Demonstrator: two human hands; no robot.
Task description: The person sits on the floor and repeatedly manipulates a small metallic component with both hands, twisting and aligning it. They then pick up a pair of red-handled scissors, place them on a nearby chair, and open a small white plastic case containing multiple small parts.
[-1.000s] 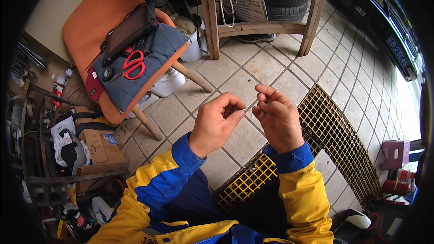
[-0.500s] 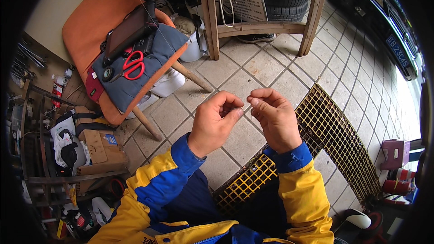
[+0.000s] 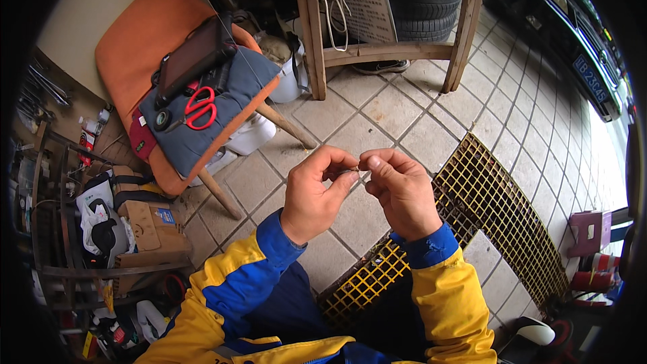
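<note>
In front of me, over the tiled floor, both hands are raised with fingertips together. My left hand (image 3: 315, 192) is closed in a pinch of thumb and forefinger. Facing it, my right hand (image 3: 403, 192) pinches in the same way, its fingertips almost touching the left ones. Something tiny seems to sit between the fingertips, too small to make out. Left of my hands, red-handled scissors (image 3: 200, 108) and a small dark roll of tape (image 3: 161, 120) lie on a grey-blue cushion (image 3: 232, 94), beside a dark tablet-like device (image 3: 191, 61).
The cushion lies on an orange chair (image 3: 151, 20) with wooden legs. A wooden frame table (image 3: 387, 52) stands ahead, with tyres (image 3: 424, 0) under it. Yellow floor grating (image 3: 499, 209) runs at right; a cardboard box (image 3: 155, 236) and cluttered rack are at left. A car (image 3: 566, 40) stands far right.
My two hands have drawn closer, so the fingertips nearly meet. Both hands also sit slightly lower in view, and the view has shifted a little.
</note>
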